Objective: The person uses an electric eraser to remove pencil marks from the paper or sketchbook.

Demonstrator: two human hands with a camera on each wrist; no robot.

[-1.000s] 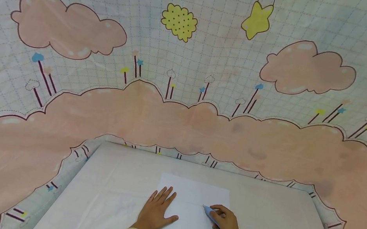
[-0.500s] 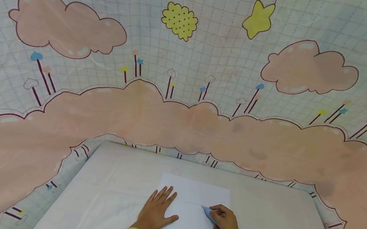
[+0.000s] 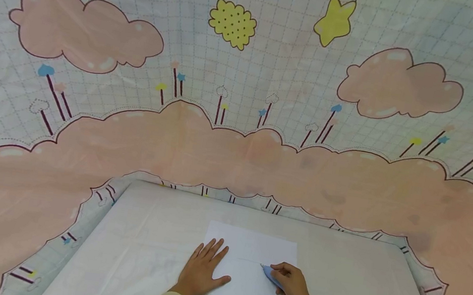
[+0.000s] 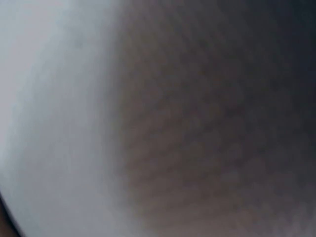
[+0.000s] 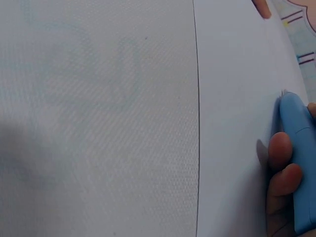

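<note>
Far left first: bare left hand [image 3: 201, 272], spread flat, fingers straight, resting across left edge of thin white rectangular paper sheet [image 3: 242, 273], itself flat on pale off-white, fabric-covered bench [image 3: 362, 288]. With support on that side only, likely risk of pivoting or puckering under sideways drag. No help from blurred left wrist view. Across mid-sheet, faint straight line [image 3: 247, 260], perhaps a crease; could snag or drift off there. Next, slightly right of middle: light-blue, rounded, plastic-looking tool with narrow tip [image 5: 303, 163], pinched in curled fingers of bare right hand [image 3: 295, 285], well apart from left one. Contact at tip: cannot tell. With too hard a press, possible tear or mark through to bench; with too loose a pinch, possible skid leftward to thumb, worse if sharp.
</note>
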